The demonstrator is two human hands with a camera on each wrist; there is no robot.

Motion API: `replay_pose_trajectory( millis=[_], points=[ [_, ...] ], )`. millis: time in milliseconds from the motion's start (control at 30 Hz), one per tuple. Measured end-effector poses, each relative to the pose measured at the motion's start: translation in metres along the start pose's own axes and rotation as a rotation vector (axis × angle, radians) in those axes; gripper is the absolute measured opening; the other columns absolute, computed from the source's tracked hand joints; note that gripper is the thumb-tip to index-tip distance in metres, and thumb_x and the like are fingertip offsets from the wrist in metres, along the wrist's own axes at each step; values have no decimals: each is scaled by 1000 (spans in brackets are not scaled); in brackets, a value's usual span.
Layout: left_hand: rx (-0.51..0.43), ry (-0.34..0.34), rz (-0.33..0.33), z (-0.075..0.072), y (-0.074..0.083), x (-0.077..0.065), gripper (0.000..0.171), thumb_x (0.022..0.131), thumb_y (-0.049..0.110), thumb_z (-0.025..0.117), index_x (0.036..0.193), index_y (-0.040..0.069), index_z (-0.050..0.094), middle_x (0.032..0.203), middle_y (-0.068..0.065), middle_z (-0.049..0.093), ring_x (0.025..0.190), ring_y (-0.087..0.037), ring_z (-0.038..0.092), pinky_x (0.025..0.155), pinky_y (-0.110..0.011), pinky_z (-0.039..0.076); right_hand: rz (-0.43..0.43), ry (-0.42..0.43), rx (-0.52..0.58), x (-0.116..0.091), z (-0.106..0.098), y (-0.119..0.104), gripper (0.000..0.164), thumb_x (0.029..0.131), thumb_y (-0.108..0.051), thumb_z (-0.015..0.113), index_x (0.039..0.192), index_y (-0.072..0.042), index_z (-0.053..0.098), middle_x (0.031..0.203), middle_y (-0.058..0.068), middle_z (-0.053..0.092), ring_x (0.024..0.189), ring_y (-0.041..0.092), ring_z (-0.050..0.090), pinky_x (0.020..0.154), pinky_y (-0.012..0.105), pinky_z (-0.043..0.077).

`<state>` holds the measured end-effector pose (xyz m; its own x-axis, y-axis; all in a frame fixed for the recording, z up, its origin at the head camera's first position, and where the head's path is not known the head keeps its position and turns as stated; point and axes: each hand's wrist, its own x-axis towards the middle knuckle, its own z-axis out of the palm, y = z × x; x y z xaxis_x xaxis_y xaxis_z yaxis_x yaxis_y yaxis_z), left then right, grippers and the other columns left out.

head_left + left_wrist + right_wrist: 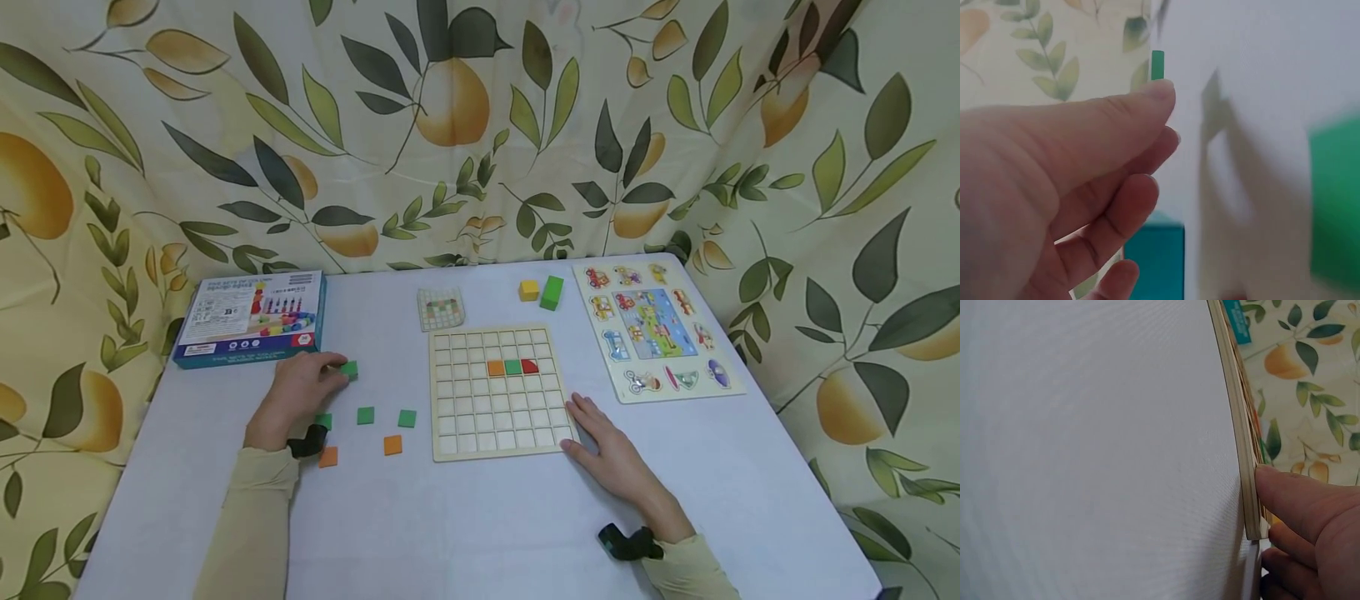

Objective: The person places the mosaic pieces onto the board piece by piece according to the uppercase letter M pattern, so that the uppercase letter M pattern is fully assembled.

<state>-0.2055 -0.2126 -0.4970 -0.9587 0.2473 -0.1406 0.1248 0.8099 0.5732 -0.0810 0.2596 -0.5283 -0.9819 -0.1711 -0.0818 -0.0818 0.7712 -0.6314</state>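
Note:
My left hand pinches a small green square tile between thumb and fingertips, left of the wooden grid board. In the left wrist view this tile stands on edge past the thumb. On the board an orange tile, a green tile and a red tile with a rounded side sit side by side in one row. My right hand rests at the board's lower right edge, thumb and fingers extended; the right wrist view shows the thumb against the board's edge.
Loose green tiles and orange tiles lie between left hand and board. A game box stands at the back left. Behind the board are a small patterned card, a yellow block and a green block. A picture puzzle board lies right.

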Motion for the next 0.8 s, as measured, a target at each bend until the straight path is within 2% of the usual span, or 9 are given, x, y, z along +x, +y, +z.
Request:
replay_pose_trajectory(
  millis=[300,467,800],
  points=[
    [-36,22,123,15,34,18,29,90,22,73,117,11,71,107,-5,68,101,-26,55,88,-47,44,4,-9,4,0,0,-1,69,95,-32,66,150,-3,36,158,9,24,145,32,14,110,54,22],
    [-8,32,185,21,53,29,28,89,23,73,114,11,72,104,-4,69,96,-24,56,88,-48,40,7,-9,4,0,0,-1,70,94,-32,67,150,-4,36,158,9,24,145,31,14,111,53,22],
    [-15,23,241,35,87,47,29,88,25,74,115,14,72,105,-2,68,96,-22,54,88,-45,37,8,-4,-5,0,0,0,69,94,-29,67,150,-3,36,158,9,24,145,32,14,111,53,21]
  ],
)
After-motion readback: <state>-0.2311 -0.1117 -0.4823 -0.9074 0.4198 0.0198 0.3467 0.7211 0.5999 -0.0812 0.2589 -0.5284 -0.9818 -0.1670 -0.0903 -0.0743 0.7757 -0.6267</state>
